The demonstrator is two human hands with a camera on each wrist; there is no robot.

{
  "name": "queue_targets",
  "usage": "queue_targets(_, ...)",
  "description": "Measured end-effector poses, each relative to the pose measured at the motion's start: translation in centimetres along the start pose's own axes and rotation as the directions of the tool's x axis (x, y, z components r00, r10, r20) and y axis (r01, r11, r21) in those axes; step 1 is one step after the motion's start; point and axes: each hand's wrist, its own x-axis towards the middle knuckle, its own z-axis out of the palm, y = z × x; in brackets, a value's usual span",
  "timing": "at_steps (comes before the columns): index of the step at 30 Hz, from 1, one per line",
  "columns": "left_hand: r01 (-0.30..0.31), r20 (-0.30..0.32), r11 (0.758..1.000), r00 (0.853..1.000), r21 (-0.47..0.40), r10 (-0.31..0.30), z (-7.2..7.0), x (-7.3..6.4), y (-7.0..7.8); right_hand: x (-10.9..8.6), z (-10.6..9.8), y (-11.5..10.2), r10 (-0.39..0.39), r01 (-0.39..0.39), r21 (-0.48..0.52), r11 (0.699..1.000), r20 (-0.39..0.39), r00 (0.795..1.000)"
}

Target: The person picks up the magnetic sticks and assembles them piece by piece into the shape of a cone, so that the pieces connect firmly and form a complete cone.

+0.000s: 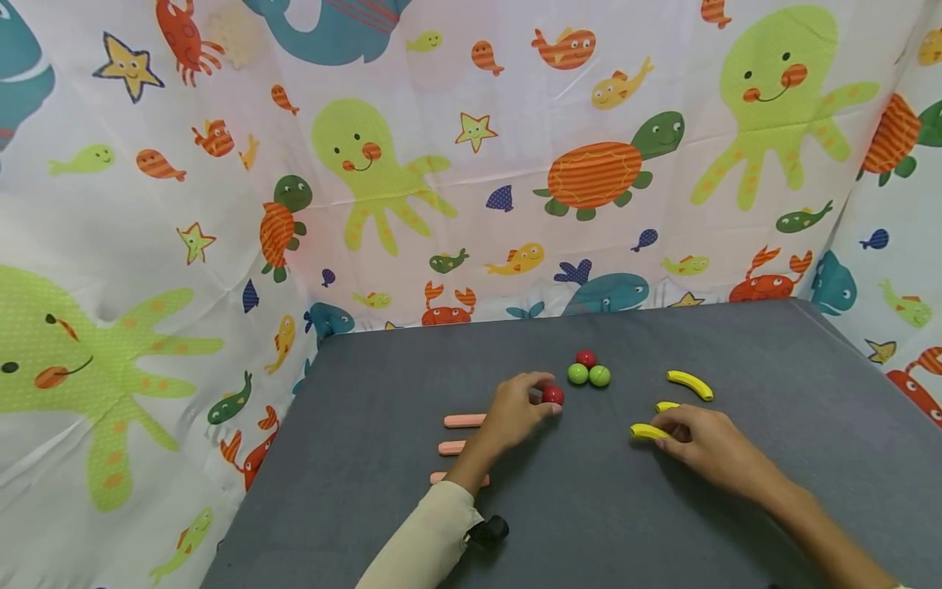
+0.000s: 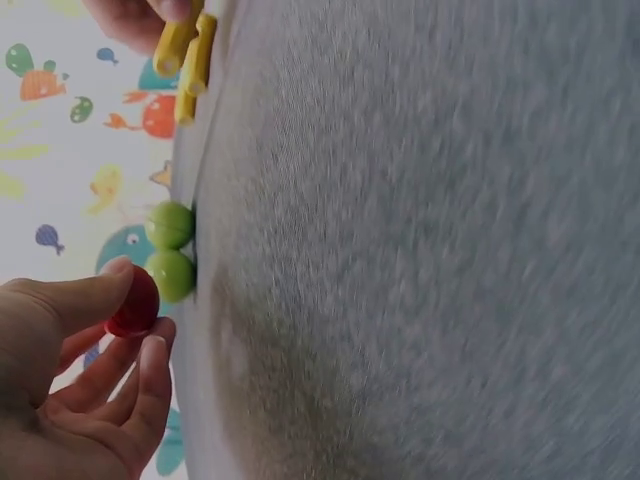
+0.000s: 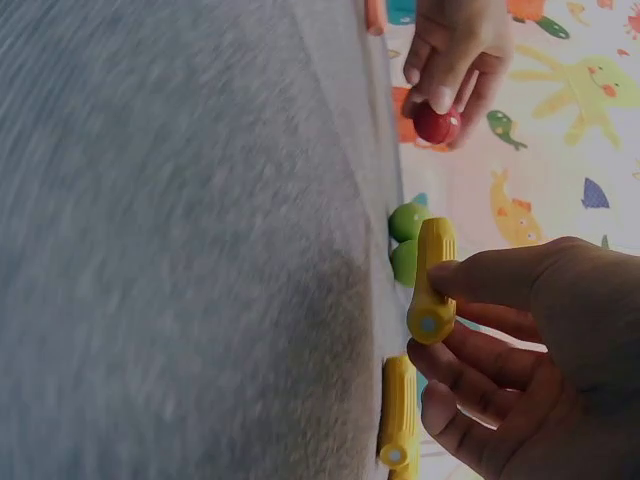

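My left hand (image 1: 511,413) pinches a shiny red ball (image 1: 553,396) between thumb and fingers, apart from the table in the left wrist view. My right hand (image 1: 710,451) holds a yellow toy banana (image 1: 646,431) by thumb and fingertips; the right wrist view shows its ridged side and round pale end. Just behind that hand lies a second toy banana (image 1: 666,406), partly covered by the fingers. A third toy banana (image 1: 690,384) lies farther back. Past the left hand, another red ball (image 1: 586,357) sits against two green balls (image 1: 577,374).
Pink sticks (image 1: 464,420) lie in a column on the grey table (image 1: 353,458), partly behind the left forearm. A white curtain (image 1: 486,196) printed with sea animals hangs along the back and sides. A black wrist device (image 1: 489,532) sits at the left cuff.
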Motion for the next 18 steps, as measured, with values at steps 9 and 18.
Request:
queue_targets(9,0.021,0.036,0.998,0.999,-0.056,-0.019,0.9,-1.6,0.6,0.2,0.6,-1.1,0.003,0.000,0.038,0.999,-0.084,0.996)
queue_targets(18,0.006,0.035,0.995,0.999,-0.097,-0.003,1.7,-2.8,1.1,0.5,1.0,-2.2,0.044,-0.042,0.097,0.994,-0.019,0.999)
